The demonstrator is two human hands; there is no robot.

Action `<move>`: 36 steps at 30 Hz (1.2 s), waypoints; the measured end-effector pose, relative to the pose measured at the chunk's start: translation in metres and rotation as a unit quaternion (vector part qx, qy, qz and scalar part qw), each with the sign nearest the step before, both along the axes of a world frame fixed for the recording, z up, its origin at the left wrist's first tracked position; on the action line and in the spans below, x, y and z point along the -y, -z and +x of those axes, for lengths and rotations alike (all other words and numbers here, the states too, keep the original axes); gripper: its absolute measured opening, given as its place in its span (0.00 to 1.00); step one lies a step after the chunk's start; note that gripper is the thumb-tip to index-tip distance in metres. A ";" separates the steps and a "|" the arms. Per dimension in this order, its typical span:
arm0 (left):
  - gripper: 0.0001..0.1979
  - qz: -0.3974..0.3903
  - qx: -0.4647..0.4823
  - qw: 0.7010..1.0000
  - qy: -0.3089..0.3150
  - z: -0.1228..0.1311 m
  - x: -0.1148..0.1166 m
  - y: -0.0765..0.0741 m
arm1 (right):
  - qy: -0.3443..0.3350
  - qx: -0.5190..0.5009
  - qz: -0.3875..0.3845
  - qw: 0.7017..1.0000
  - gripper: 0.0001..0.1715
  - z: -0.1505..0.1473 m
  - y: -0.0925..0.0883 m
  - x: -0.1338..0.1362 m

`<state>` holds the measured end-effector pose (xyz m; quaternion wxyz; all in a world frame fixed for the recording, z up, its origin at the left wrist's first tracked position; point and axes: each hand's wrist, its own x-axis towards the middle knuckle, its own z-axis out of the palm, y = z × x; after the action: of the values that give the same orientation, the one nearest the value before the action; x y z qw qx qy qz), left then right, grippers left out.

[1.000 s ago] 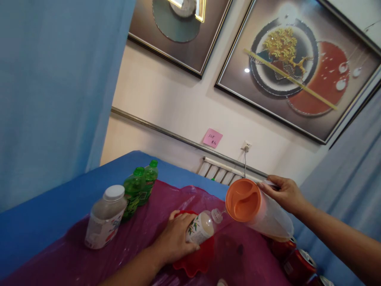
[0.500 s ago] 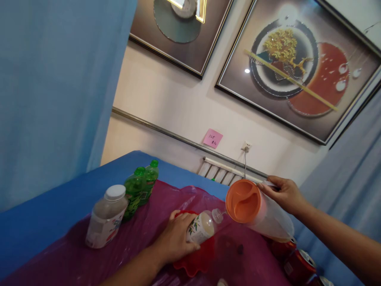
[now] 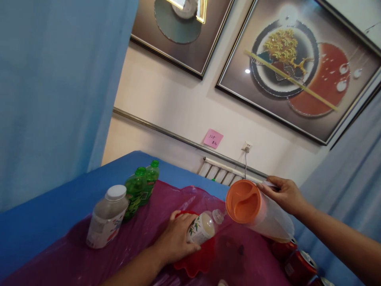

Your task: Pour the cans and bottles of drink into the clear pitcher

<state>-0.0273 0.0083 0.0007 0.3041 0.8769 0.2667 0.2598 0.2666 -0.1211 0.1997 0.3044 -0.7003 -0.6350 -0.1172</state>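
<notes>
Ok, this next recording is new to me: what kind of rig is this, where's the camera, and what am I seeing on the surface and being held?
There's no machine: these are a person's two bare hands, filmed by one camera worn on their head, looking forward and down. The left hand holds a small clear bottle with a white leaf-printed label, tilted. The right hand grips a translucent plastic pitcher with an orange lid, tipped toward the bottle's mouth. Below the bottle is a red wavy-edged object, perhaps a dish. A purple plastic sheet partly covers a blue surface; around it stand a white-capped clear jar, two green plastic bottles and red metal cans.
</notes>
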 end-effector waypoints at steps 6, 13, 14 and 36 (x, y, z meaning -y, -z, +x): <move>0.35 0.002 0.013 1.000 0.002 0.000 0.000 0.002 | 0.008 0.007 0.001 1.000 0.33 -0.001 0.001 -0.001; 0.35 0.001 0.009 1.000 0.002 0.000 0.000 0.001 | 0.003 0.013 0.009 1.000 0.35 -0.004 0.000 -0.001; 0.35 0.000 0.007 1.000 0.002 0.000 0.000 0.001 | 0.002 0.013 0.009 1.000 0.35 -0.005 0.000 -0.001; 0.35 -0.003 -0.003 1.000 0.001 -0.001 0.001 -0.002 | 0.007 0.008 -0.006 1.000 0.33 -0.003 0.003 -0.002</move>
<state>-0.0279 0.0075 0.0030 0.3060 0.8772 0.2670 0.2561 0.2633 -0.1193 0.1962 0.2938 -0.7058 -0.6331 -0.1212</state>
